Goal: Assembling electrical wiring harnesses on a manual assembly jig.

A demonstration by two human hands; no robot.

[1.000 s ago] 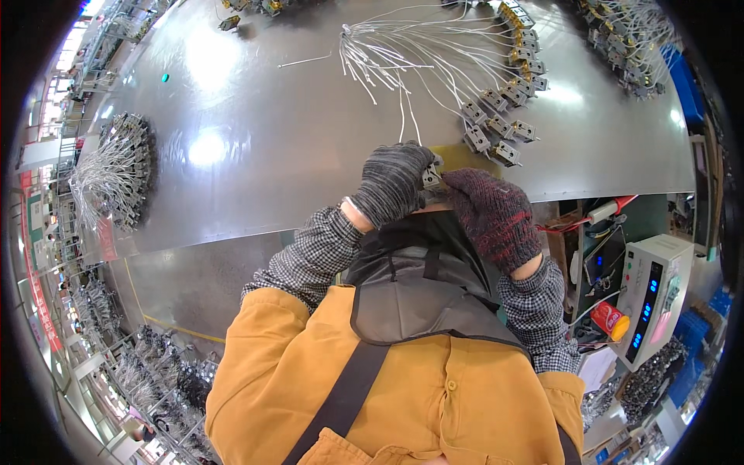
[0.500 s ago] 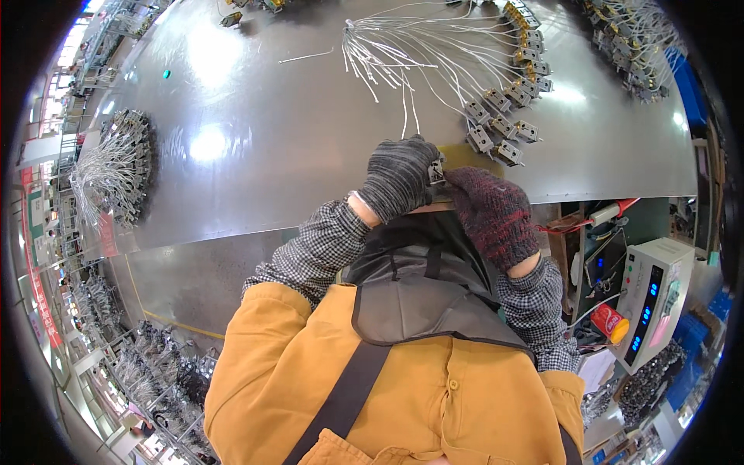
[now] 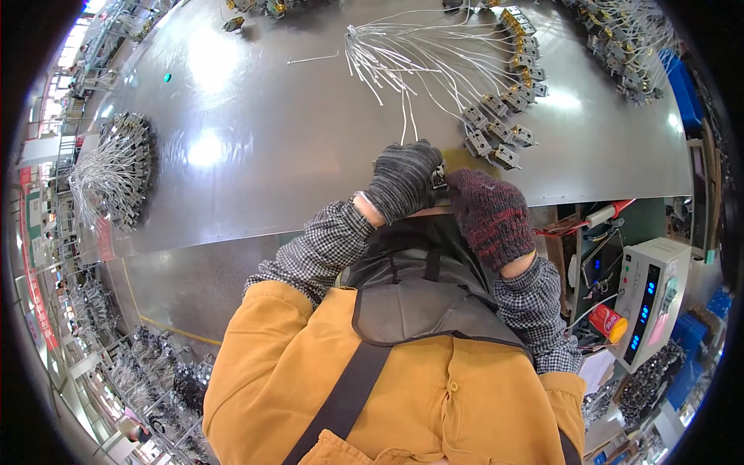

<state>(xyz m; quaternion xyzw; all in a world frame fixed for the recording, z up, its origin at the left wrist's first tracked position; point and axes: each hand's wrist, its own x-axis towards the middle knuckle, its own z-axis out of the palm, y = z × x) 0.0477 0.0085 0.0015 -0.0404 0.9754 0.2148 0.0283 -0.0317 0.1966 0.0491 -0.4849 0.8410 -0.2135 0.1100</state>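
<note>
At the table's front edge my left hand (image 3: 401, 180), in a grey knit glove, is closed around a small metal box-shaped part (image 3: 439, 178) that mostly hides behind the fingers. Two white wires (image 3: 409, 116) run up the table from behind that glove. My right hand (image 3: 492, 215), in a dark red and black glove, is closed right beside the part; whatever its fingertips hold cannot be seen. Just beyond, several similar metal parts (image 3: 504, 157) lie in a curved row, their white wires (image 3: 380, 58) gathered at the far end.
On the metal table (image 3: 271, 170) lie a bundle of wired parts (image 3: 128, 170) at the left, another pile (image 3: 620, 54) at the far right, and a loose white wire (image 3: 312, 58). Below the right edge stands a white instrument box (image 3: 651, 302) beside a red-and-orange container (image 3: 607, 323).
Both hands stay together at the table edge. The metal part between them is turned slightly and shows less of its face. The whole view has shifted a little.
</note>
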